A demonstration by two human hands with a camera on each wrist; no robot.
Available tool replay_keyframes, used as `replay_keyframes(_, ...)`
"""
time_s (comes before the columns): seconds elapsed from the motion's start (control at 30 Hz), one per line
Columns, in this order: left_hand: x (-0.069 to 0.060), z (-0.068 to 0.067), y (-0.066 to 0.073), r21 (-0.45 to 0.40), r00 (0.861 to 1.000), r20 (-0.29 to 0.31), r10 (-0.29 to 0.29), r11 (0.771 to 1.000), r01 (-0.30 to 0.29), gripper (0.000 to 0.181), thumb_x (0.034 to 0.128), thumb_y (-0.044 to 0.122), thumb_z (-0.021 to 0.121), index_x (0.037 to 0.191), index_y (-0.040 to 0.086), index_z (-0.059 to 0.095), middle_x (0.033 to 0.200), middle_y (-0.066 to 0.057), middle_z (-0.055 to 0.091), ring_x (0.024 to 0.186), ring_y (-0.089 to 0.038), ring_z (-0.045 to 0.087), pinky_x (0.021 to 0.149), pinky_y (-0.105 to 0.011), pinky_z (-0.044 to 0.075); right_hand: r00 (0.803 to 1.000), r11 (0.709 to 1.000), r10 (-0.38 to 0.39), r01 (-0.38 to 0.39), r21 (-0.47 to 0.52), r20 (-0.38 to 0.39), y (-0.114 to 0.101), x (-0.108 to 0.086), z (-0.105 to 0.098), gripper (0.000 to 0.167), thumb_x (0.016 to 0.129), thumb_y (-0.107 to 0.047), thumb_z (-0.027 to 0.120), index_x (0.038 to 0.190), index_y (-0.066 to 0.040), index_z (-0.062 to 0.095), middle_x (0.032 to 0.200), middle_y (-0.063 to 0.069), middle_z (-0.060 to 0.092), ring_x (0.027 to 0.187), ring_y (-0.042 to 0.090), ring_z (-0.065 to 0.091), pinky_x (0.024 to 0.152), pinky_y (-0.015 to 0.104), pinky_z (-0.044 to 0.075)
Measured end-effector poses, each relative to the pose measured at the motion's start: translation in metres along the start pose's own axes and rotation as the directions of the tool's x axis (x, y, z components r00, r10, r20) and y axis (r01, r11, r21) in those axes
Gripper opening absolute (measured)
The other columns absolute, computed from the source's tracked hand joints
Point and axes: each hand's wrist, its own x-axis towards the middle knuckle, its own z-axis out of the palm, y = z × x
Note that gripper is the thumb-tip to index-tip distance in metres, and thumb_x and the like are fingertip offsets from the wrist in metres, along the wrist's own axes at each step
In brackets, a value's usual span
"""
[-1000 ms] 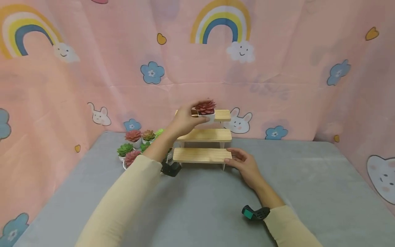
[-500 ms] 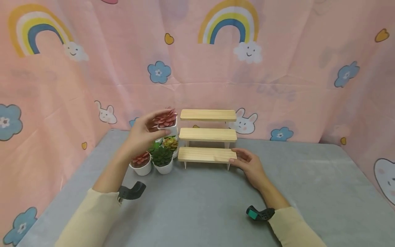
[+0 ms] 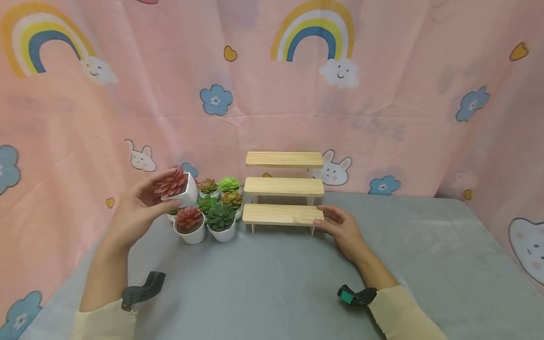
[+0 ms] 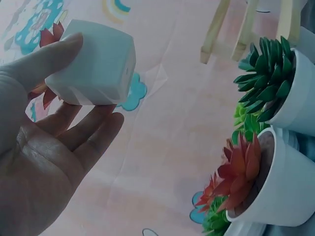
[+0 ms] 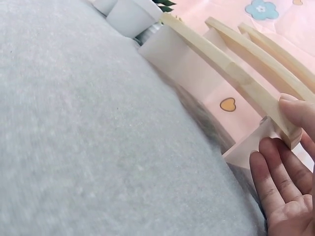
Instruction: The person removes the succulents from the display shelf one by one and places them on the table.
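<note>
My left hand (image 3: 129, 212) holds a red succulent in a square white pot (image 3: 188, 191), thumb on one side and fingers on the other. It hangs tilted over the left of a cluster of potted succulents. In the left wrist view, the pot's pale base (image 4: 98, 64) faces the camera. At the middle of the table stands a three-tier wooden display stand (image 3: 280, 215), its boards bare. My right hand (image 3: 346, 233) grips the right end of its lowest board; in the right wrist view the thumb lies on the board (image 5: 236, 73) and the fingers curl by the leg.
Several succulents in white pots crowd left of the stand, among them a red one (image 3: 190, 224), a dark green one (image 3: 221, 222) and a bright green one (image 3: 228, 186). A grey cloth (image 3: 272, 288) covers the table. Behind hangs a pink patterned curtain (image 3: 272, 104).
My left hand has carried the red succulent from the stand's top board leftward and down to the cluster, tilting its pot. My right hand has stayed on the lowest board.
</note>
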Motion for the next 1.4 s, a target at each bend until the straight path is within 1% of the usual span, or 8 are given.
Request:
replay_keyframes(0.13,-0.006,-0.008,-0.002,0.017,1.0,-0.023,-0.01,1.0,0.011,0.06,0.0865,-0.013,0.069,0.143,0.004,0.056,0.136,0.015,0.064,0.118,0.001,0.062,0.092,-0.011,0.051,1.0,1.0,0.003,-0.003,0.0,0.003,0.001,0.0,0.002,0.053,0.091,-0.024,0.077,0.137,-0.004,0.058,0.136,0.022,0.061,0.104,0.001,0.064,0.085,0.014,0.053)
replay_keyframes(0.43,-0.013,-0.017,-0.007,0.018,1.0,0.019,-0.005,1.0,0.005,0.061,0.0853,-0.018,0.066,0.142,0.002,0.055,0.139,0.014,0.061,0.118,0.001,0.062,0.09,-0.01,0.052,1.0,1.0,-0.011,0.011,-0.01,0.011,-0.002,0.0,0.001,0.054,0.091,-0.025,0.077,0.137,-0.005,0.058,0.139,0.021,0.06,0.105,0.001,0.064,0.086,0.013,0.052)
replay_keyframes(0.6,-0.017,-0.023,-0.011,0.068,0.999,0.018,-0.043,0.997,0.042,0.062,0.0856,-0.014,0.069,0.143,0.005,0.056,0.136,0.017,0.062,0.114,0.003,0.063,0.088,-0.01,0.052,1.0,1.0,-0.003,0.003,-0.004,0.015,-0.002,0.0,0.003,0.053,0.091,-0.025,0.076,0.137,-0.005,0.058,0.136,0.022,0.061,0.105,0.002,0.064,0.085,0.013,0.053)
replay_keyframes(0.73,-0.019,-0.029,-0.018,0.018,0.998,0.021,-0.062,0.998,0.062,0.062,0.0843,-0.017,0.069,0.142,0.0,0.055,0.136,0.016,0.063,0.112,0.002,0.065,0.086,-0.012,0.055,1.0,1.0,-0.003,0.003,0.004,0.016,-0.002,0.0,0.003,0.053,0.092,-0.025,0.076,0.137,-0.005,0.058,0.137,0.022,0.06,0.105,0.001,0.064,0.085,0.013,0.053)
replay_keyframes(0.83,-0.021,-0.034,-0.024,0.032,0.997,0.017,-0.079,0.996,0.078,0.061,0.0843,-0.015,0.07,0.142,0.002,0.056,0.132,0.018,0.065,0.11,0.004,0.066,0.084,-0.012,0.056,1.0,1.0,-0.006,0.005,0.011,0.012,-0.001,0.0,0.002,0.053,0.092,-0.023,0.076,0.137,-0.005,0.058,0.139,0.022,0.06,0.105,-0.001,0.064,0.085,0.013,0.053)
replay_keyframes(1.13,-0.025,-0.042,-0.048,0.134,0.98,0.055,-0.193,0.974,0.184,0.061,0.0878,-0.003,0.074,0.145,0.006,0.054,0.127,0.025,0.064,0.109,0.008,0.065,0.084,-0.013,0.056,1.0,1.0,0.0,0.0,0.016,0.014,0.002,-0.001,0.0,0.053,0.091,-0.023,0.076,0.138,-0.005,0.058,0.139,0.022,0.059,0.104,-0.001,0.064,0.085,0.013,0.053)
replay_keyframes(1.27,-0.026,-0.043,-0.056,0.194,0.977,0.053,-0.208,0.962,0.195,0.061,0.0886,0.001,0.074,0.146,0.006,0.054,0.129,0.031,0.06,0.11,0.011,0.063,0.084,-0.012,0.055,1.0,1.0,0.004,-0.005,0.021,0.011,0.002,-0.001,0.0,0.053,0.091,-0.022,0.076,0.137,-0.005,0.058,0.138,0.022,0.059,0.104,-0.001,0.064,0.085,0.013,0.053)
replay_keyframes(1.4,-0.028,-0.045,-0.061,0.191,0.978,0.042,-0.204,0.963,0.192,0.06,0.0887,0.0,0.074,0.145,0.006,0.054,0.128,0.031,0.061,0.111,0.012,0.062,0.084,-0.011,0.055,1.0,1.0,0.004,-0.005,0.02,0.003,0.0,-0.001,0.0,0.053,0.091,-0.022,0.076,0.137,-0.005,0.058,0.137,0.022,0.06,0.103,-0.001,0.064,0.084,0.013,0.053)
